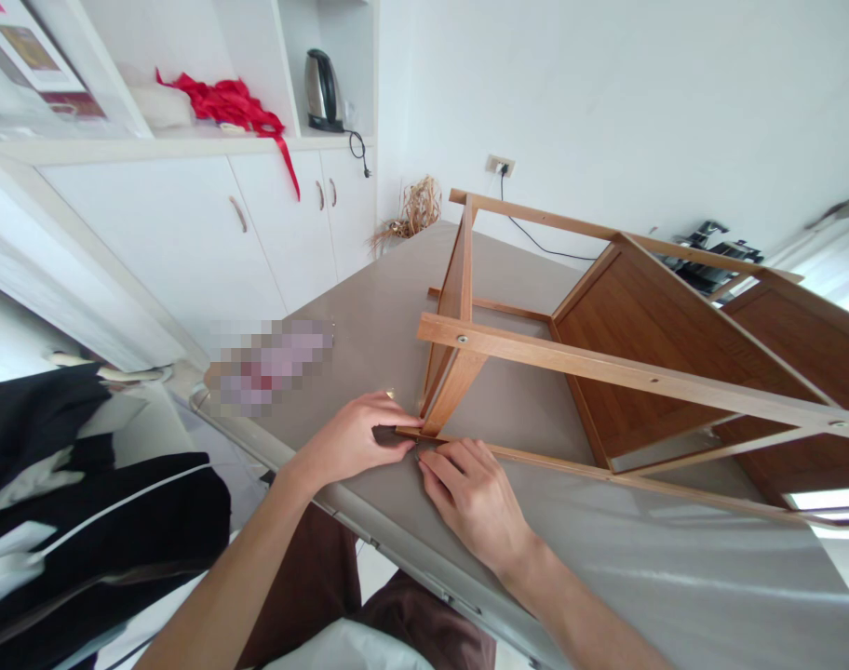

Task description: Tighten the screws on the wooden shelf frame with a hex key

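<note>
A wooden shelf rack (536,354) lies on its side on the grey table (369,307), its slatless end frame towards me. At its near lower corner, my left hand (358,433) is closed with thumb and fingers about the end of the bottom rail. Close beside it, my right hand (470,493) has its fingers curled in a pinch at the same rail. A small metallic bit shows at those fingertips, too little of it to name. A screw head (462,340) sits in the upper near rail.
A blurred-out pinkish object (277,363) lies on the table's left part. White cabinets (166,223) hold a red ribbon (233,102) and an electric kettle (322,91). Dried plant strands (421,207) stand behind the table. A black cord (536,244) hangs from the wall socket (500,166).
</note>
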Demonstrator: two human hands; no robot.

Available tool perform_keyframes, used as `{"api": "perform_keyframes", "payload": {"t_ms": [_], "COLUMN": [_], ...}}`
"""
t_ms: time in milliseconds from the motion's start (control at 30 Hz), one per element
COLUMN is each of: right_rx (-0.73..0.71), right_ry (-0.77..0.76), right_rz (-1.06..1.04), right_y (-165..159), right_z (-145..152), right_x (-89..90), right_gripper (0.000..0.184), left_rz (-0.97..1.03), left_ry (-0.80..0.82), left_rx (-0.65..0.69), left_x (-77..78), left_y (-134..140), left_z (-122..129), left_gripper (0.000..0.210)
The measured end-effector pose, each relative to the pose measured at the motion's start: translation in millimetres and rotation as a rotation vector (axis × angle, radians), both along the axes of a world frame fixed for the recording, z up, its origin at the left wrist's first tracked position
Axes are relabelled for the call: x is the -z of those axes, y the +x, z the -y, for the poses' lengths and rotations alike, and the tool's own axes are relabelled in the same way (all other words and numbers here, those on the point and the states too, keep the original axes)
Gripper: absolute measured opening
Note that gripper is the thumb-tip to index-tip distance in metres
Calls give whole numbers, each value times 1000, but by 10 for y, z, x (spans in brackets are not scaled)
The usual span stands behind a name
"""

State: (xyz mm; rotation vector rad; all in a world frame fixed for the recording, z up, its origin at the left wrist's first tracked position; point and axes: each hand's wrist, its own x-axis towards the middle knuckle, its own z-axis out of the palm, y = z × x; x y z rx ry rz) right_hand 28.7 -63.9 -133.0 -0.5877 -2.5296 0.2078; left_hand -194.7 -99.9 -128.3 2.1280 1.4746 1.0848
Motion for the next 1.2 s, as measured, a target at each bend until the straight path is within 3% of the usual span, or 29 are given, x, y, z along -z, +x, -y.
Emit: {"api": "perform_keyframes", "payload": {"t_ms": [1200], "right_rx": [17], "right_ry": [-100], "right_rz": [-28], "right_y": [-23], "right_z": [-18], "right_x": [55], "right_gripper": [15], "left_rz": [-17], "left_ry": [-24], "left_rx": [14], "left_x": [-12], "left_y": [-14], "left_z": [-3], "left_gripper": [21]}}
